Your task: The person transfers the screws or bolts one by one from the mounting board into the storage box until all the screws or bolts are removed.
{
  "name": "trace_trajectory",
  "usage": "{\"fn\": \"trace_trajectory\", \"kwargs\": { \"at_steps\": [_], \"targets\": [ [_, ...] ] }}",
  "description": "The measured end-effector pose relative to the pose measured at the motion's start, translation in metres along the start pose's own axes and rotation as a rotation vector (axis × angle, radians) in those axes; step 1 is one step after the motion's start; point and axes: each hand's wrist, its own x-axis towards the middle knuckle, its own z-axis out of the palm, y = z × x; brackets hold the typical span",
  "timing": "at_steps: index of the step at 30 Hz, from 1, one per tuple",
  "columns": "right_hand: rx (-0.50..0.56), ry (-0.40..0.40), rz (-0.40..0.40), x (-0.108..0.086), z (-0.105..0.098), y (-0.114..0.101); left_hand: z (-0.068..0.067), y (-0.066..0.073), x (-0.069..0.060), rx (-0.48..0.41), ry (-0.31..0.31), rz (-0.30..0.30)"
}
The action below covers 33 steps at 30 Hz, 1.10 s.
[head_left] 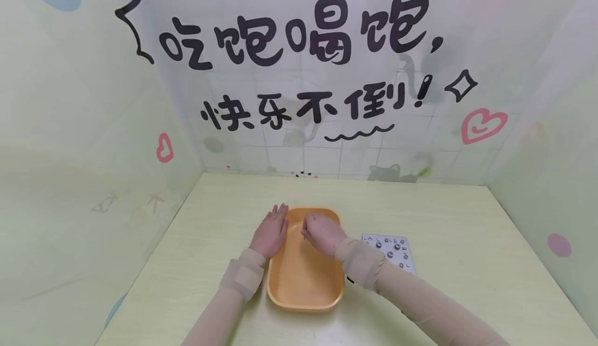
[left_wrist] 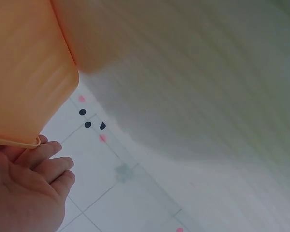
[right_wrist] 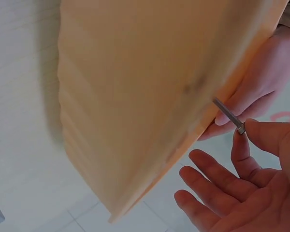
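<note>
Bold black Chinese characters (head_left: 347, 47) stretch across a pale backdrop (head_left: 285, 159) beyond the left hand (head_left: 270, 233) and right hand (head_left: 323, 234). A small pink heart (head_left: 165, 149) shows beyond and left of the left hand; a larger smiling heart (head_left: 484, 127) and a purple dot (head_left: 559, 245) appear well right of the right hand, past the table (head_left: 467, 231).

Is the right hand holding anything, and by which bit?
The right hand pinches a small metal bolt by its head end, between thumb and index finger; the shank sticks out.
</note>
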Motion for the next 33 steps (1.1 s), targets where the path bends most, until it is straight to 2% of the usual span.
{"fn": "trace_trajectory", "kwargs": {
  "at_steps": [7, 19, 26, 33],
  "targets": [
    [-0.002, -0.04, 0.029, -0.001, 0.005, 0.0, 0.0, 0.001, 0.0, -0.002, 0.003, -0.001],
    [-0.055, -0.014, -0.029, -0.004, 0.016, 0.002, 0.0, 0.001, 0.001, -0.007, -0.004, -0.006],
    [-0.091, -0.062, -0.012, -0.004, 0.022, 0.004, 0.002, 0.001, 0.0, -0.016, -0.003, -0.005],
    [-0.069, -0.101, 0.017, -0.004, 0.024, 0.006, 0.001, 0.003, 0.001, -0.015, 0.0, -0.005]
  ]
}}
